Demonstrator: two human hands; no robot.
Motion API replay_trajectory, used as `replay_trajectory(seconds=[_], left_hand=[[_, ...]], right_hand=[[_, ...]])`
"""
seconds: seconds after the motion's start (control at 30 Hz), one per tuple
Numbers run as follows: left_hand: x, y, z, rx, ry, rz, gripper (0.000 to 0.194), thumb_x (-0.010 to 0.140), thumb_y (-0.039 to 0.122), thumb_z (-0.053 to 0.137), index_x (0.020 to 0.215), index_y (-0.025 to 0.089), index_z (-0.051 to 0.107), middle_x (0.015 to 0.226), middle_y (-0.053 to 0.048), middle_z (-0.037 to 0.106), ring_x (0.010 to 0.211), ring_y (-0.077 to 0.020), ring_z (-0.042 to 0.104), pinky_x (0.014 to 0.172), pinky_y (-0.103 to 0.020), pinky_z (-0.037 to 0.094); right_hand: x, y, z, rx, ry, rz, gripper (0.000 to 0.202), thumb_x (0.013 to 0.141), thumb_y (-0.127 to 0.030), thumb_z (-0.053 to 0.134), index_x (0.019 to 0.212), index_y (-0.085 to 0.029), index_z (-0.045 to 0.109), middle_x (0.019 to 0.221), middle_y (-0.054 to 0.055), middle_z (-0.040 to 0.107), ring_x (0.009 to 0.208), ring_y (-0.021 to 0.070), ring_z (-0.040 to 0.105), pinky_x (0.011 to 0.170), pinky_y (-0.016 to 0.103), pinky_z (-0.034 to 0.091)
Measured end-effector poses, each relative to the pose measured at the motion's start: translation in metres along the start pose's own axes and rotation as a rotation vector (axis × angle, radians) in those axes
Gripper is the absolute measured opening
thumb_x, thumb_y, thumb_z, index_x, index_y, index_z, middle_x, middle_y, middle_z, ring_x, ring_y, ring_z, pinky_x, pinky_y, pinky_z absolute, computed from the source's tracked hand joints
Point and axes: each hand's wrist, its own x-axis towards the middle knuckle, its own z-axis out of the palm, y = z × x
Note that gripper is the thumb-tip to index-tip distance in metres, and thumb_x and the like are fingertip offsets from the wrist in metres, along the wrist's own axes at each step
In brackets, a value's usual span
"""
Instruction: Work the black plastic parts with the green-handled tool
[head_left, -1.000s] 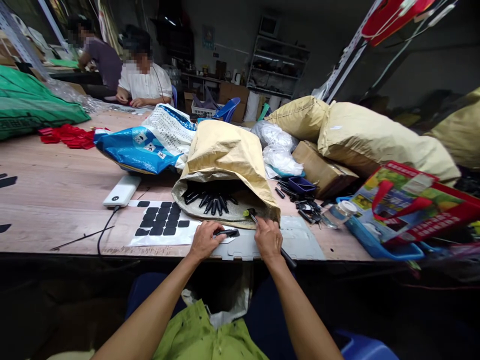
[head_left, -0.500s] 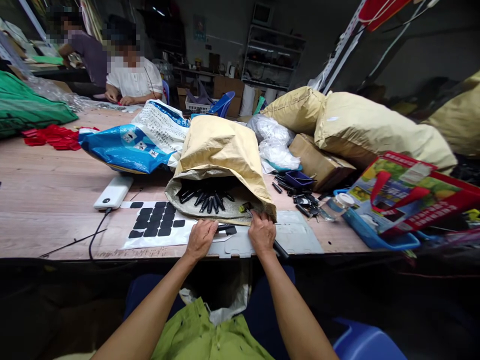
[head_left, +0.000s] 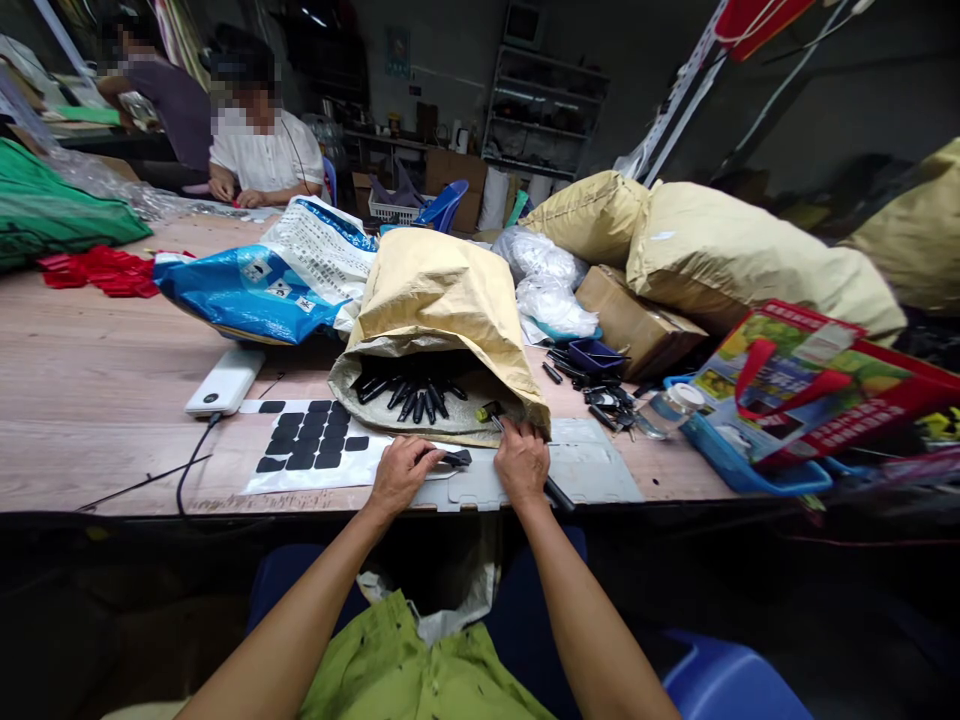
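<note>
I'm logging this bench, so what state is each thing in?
Kraft sack: open, black pieces inside
Left hand: gripping a black part
Right hand: gripping a black-handled tool
Power bank: cable plugged in
Clear jar: capped
Sticker sheet: partly covered with black stickers

The person wears a yellow-green garment (head_left: 420, 665), softly creased and dotted with small dark marks.

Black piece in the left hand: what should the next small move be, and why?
Perhaps ease the black piece toward the mouth of the open sack: the left hand holds it just in front, and similar-looking black pieces lie inside.
</note>
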Motion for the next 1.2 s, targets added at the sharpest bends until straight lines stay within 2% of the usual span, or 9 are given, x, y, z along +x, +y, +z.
replay_trajectory(seconds=[0.07, 0.2, 0.33, 0.47, 0.6, 0.8, 0.9, 1.07, 1.2], left_hand=[[0.0, 0.001, -0.001, -0.024, 0.005, 0.003, 0.034, 0.097, 0.048, 0.052, 0.086, 0.023, 0.073, 0.083, -0.002, 0.071, 0.086, -0.0202, 0.058, 0.079, -0.032, 0.041], [-0.002, 0.001, -0.001, -0.114, 0.051, -0.029, 0.031, 0.092, 0.049, 0.06, 0.089, 0.021, 0.074, 0.077, -0.002, 0.067, 0.078, -0.0179, 0.058, 0.074, -0.03, 0.043], [-0.004, -0.002, 0.0, -0.19, 0.061, -0.048, 0.026, 0.087, 0.043, 0.067, 0.098, 0.021, 0.075, 0.081, -0.003, 0.068, 0.077, -0.0169, 0.059, 0.072, -0.029, 0.046], [-0.005, -0.002, -0.001, -0.223, 0.046, -0.062, 0.026, 0.079, 0.032, 0.074, 0.103, 0.021, 0.075, 0.087, -0.003, 0.072, 0.076, -0.0164, 0.061, 0.073, -0.029, 0.049], [-0.005, -0.001, -0.001, -0.265, 0.014, -0.072, 0.035, 0.074, 0.019, 0.073, 0.109, 0.021, 0.073, 0.094, -0.002, 0.075, 0.077, -0.0159, 0.063, 0.073, -0.028, 0.05], [-0.004, -0.002, -0.001, -0.265, -0.013, -0.052, 0.043, 0.072, 0.013, 0.071, 0.115, 0.021, 0.07, 0.097, -0.002, 0.076, 0.078, -0.0157, 0.063, 0.073, -0.029, 0.049], [-0.005, -0.003, -0.001, -0.214, -0.015, -0.046, 0.043, 0.073, 0.013, 0.072, 0.115, 0.022, 0.071, 0.097, -0.002, 0.075, 0.083, -0.0169, 0.063, 0.075, -0.029, 0.049], [-0.003, -0.003, -0.001, -0.062, -0.027, -0.004, 0.022, 0.082, 0.027, 0.072, 0.103, 0.024, 0.076, 0.087, -0.003, 0.073, 0.083, -0.0194, 0.062, 0.08, -0.033, 0.047], [-0.012, 0.011, -0.005, 0.019, -0.035, 0.085, 0.019, 0.088, 0.032, 0.066, 0.103, 0.025, 0.074, 0.093, -0.005, 0.074, 0.091, -0.0231, 0.062, 0.087, -0.038, 0.045]], right_hand=[[0.0, 0.0, 0.0, -0.002, 0.002, -0.001, 0.04, 0.098, -0.025, 0.046, 0.135, -0.028, 0.062, 0.11, 0.011, 0.064, 0.097, 0.0237, 0.055, 0.081, 0.033, 0.035], [0.0, 0.0, 0.0, 0.001, 0.008, 0.0, 0.04, 0.097, -0.024, 0.048, 0.133, -0.03, 0.063, 0.11, 0.01, 0.064, 0.098, 0.0238, 0.055, 0.081, 0.034, 0.034], [0.0, -0.001, -0.001, -0.003, -0.007, 0.004, 0.04, 0.098, -0.025, 0.047, 0.135, -0.027, 0.063, 0.111, 0.011, 0.064, 0.1, 0.0246, 0.055, 0.081, 0.033, 0.034], [0.0, -0.001, -0.001, -0.003, 0.001, -0.001, 0.04, 0.098, -0.024, 0.047, 0.134, -0.029, 0.063, 0.112, 0.011, 0.064, 0.101, 0.0249, 0.054, 0.082, 0.033, 0.034], [0.0, -0.001, 0.0, 0.004, 0.011, -0.005, 0.039, 0.098, -0.023, 0.047, 0.133, -0.029, 0.064, 0.111, 0.01, 0.064, 0.101, 0.0249, 0.054, 0.083, 0.034, 0.034], [-0.001, 0.0, 0.002, 0.007, 0.029, -0.001, 0.039, 0.098, -0.023, 0.046, 0.133, -0.03, 0.064, 0.11, 0.01, 0.064, 0.099, 0.0244, 0.054, 0.082, 0.033, 0.034], [0.0, 0.0, 0.001, 0.003, 0.014, 0.002, 0.04, 0.098, -0.024, 0.046, 0.133, -0.03, 0.063, 0.11, 0.01, 0.064, 0.096, 0.0238, 0.056, 0.081, 0.034, 0.034], [0.001, -0.001, -0.003, -0.008, -0.014, 0.002, 0.04, 0.097, -0.025, 0.047, 0.134, -0.028, 0.062, 0.111, 0.011, 0.064, 0.099, 0.0238, 0.056, 0.082, 0.033, 0.035], [0.001, -0.001, -0.004, -0.016, -0.019, 0.0, 0.04, 0.096, -0.025, 0.048, 0.134, -0.028, 0.062, 0.113, 0.011, 0.064, 0.102, 0.0239, 0.056, 0.082, 0.032, 0.035]])
